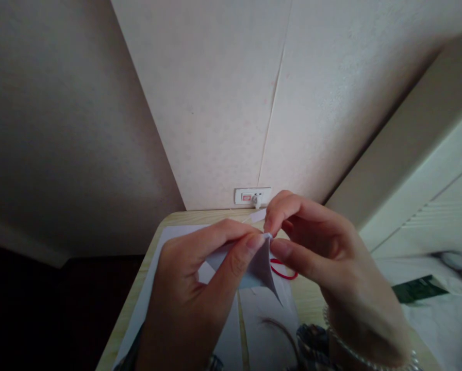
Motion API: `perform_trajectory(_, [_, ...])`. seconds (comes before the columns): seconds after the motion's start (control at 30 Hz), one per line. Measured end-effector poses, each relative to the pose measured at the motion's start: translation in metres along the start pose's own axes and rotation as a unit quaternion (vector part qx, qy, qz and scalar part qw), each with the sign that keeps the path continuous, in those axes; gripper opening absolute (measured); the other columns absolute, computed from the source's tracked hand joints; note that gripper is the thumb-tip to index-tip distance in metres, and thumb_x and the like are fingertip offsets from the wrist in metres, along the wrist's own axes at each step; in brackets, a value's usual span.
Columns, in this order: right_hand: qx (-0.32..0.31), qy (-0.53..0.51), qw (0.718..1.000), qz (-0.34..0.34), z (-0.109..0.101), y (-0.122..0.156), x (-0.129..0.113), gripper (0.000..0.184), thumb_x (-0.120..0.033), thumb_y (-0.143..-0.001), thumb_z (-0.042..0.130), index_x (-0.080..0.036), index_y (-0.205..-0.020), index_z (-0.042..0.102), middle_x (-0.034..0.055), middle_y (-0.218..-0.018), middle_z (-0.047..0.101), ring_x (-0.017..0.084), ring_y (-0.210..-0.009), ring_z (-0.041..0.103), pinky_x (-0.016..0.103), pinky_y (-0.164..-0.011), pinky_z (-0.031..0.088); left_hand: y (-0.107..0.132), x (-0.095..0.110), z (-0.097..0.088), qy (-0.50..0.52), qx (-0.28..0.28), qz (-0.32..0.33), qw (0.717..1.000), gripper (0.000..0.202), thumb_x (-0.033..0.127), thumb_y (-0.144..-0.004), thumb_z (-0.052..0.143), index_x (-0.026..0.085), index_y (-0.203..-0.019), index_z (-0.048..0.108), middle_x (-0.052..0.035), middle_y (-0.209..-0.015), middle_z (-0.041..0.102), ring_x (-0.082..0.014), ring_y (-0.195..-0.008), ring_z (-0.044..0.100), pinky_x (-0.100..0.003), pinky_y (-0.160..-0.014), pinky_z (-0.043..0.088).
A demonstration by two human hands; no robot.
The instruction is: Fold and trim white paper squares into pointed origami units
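My left hand [194, 273] pinches a folded piece of white paper [259, 270] between thumb and forefinger, near its top corner. The paper hangs down in a curved, pointed flap below the fingertips. My right hand [327, 247] meets it at the same corner, thumb and forefinger closed about the folded tip; a beaded bracelet [355, 350] circles that wrist. Behind the right thumb, a thin red loop [289, 277] lies on the white sheets. Part of the folded paper is hidden by my left fingers.
White paper sheets [264, 314] cover much of the small wooden table [165, 221]. A wall socket [238, 196] with a plug [257, 201] sits just behind the table. At right, a dark green packet [420, 289] and eyeglasses [457, 262] lie on white material.
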State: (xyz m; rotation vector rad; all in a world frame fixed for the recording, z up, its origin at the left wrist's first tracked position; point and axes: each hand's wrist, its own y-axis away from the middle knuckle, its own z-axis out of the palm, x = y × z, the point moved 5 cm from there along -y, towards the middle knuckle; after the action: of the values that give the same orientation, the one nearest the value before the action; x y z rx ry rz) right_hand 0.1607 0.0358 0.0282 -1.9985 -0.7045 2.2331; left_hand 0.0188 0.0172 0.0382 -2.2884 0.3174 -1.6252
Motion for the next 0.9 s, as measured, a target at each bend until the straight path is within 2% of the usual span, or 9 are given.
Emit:
perform_trajectory(0.13, [0.031,0.073,0.996,-0.031,0.001,0.004,-0.004,0.009,-0.018,-0.088,0.069,-0.024,-0.083,0.065,-0.0041,-0.082,0.059,0.011,-0.082,0.057,0.026,-0.068,0.042,0.001,0.000,-0.003,-0.031,0.023,0.009,0.999,0.019,0.022,-0.086,0.067,0.031,-0.076,0.080,0.0104,-0.073,0.079,-0.0119,-0.065,0.068,-0.019,-0.066,0.052])
perform_trajectory(0.3, [0.023,0.119,0.991,-0.063,0.000,0.005,-0.009,0.009,-0.018,-0.090,0.068,-0.025,-0.085,0.065,-0.0041,-0.085,0.060,0.012,-0.084,0.058,0.028,-0.079,0.044,0.000,-0.002,-0.001,0.004,0.018,0.006,1.000,0.022,0.020,-0.085,0.067,0.029,-0.068,0.076,0.0121,-0.066,0.076,-0.0107,-0.062,0.066,-0.017,-0.063,0.051])
perform_trajectory(0.53, [-0.003,0.108,0.991,-0.079,0.000,0.004,-0.010,0.012,-0.013,-0.088,0.067,-0.024,-0.084,0.064,-0.0054,-0.084,0.058,0.010,-0.083,0.056,0.026,-0.078,0.043,-0.001,-0.001,0.000,0.041,-0.006,0.012,0.999,0.025,0.016,-0.085,0.066,0.028,-0.065,0.074,0.0129,-0.059,0.071,-0.0075,-0.057,0.065,-0.014,-0.057,0.047])
perform_trajectory(0.73, [0.003,0.122,0.987,-0.102,-0.001,0.004,-0.011,0.010,-0.013,-0.085,0.068,-0.022,-0.085,0.065,-0.0043,-0.083,0.059,0.011,-0.081,0.057,0.027,-0.075,0.044,-0.002,0.001,-0.002,-0.024,-0.011,0.044,0.999,0.023,0.017,-0.086,0.065,0.027,-0.068,0.074,0.0128,-0.063,0.074,-0.0083,-0.058,0.065,-0.014,-0.059,0.049])
perform_trajectory(0.9, [0.017,0.120,0.989,-0.089,-0.001,0.003,-0.008,0.012,-0.010,-0.085,0.068,-0.022,-0.082,0.065,-0.0051,-0.082,0.060,0.010,-0.080,0.057,0.026,-0.073,0.044,0.002,0.002,-0.004,-0.072,0.000,0.062,0.995,0.019,0.022,-0.087,0.065,0.029,-0.076,0.077,0.0114,-0.075,0.079,-0.0084,-0.053,0.062,-0.016,-0.055,0.049])
